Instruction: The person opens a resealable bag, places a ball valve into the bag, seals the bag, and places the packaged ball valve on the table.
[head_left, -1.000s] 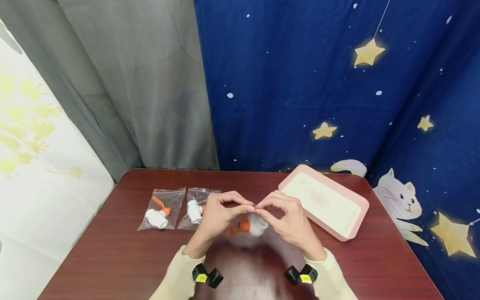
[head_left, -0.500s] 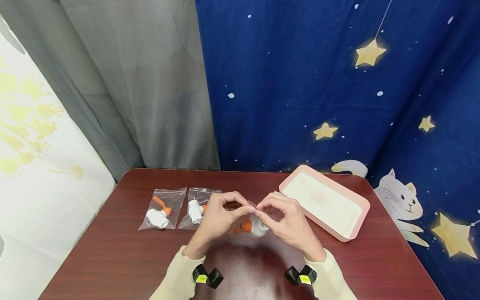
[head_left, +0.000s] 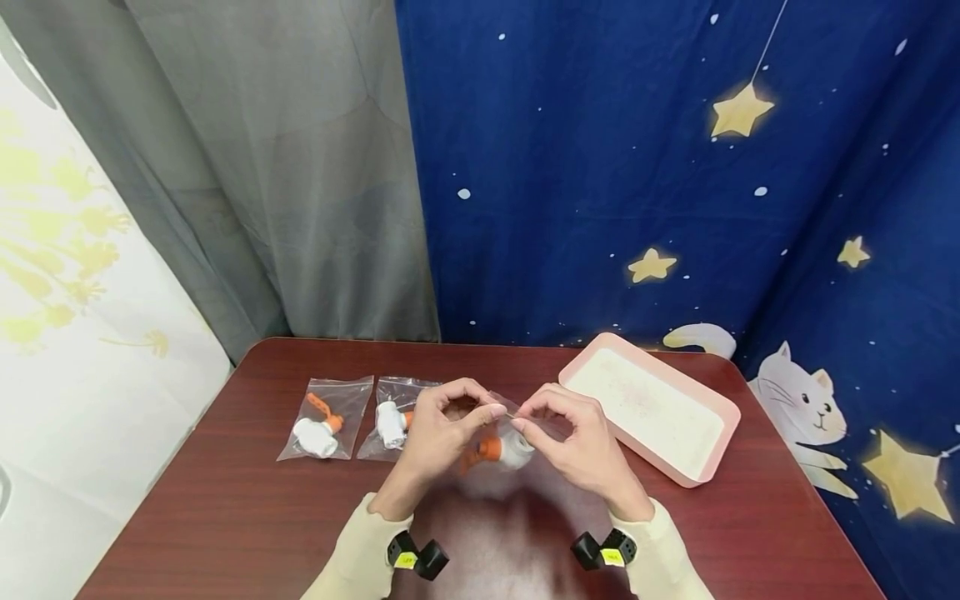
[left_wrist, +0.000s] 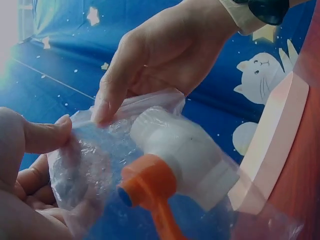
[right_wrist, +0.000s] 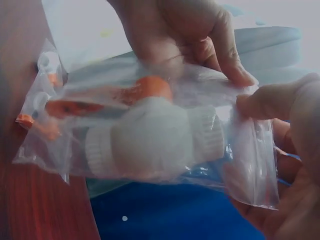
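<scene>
A clear zip bag (left_wrist: 90, 165) hangs between my two hands above the table. Inside it is a white plastic ball valve (head_left: 516, 450) with an orange lever handle, seen close up in both wrist views. My left hand (head_left: 438, 429) pinches the bag's top edge between thumb and fingers. Opposite it, my right hand (head_left: 581, 437) pinches the same edge a short way off, thumb toward the bag in the right wrist view. The valve lies below the fingertips, in the body of the bag. Whether the bag's seal is parted, I cannot tell.
Two more bagged valves lie on the dark red table (head_left: 247, 500): one bag (head_left: 322, 421) at the left, another (head_left: 393, 417) beside it, partly behind my left hand. A pink-rimmed tray (head_left: 716, 454) with a pale inside sits at the back right. Curtains hang behind the table.
My fingertips have drawn slightly apart, and the bag's edge now shows between them. The bagged valve has shifted a little. Other bags and the tray stay put.
</scene>
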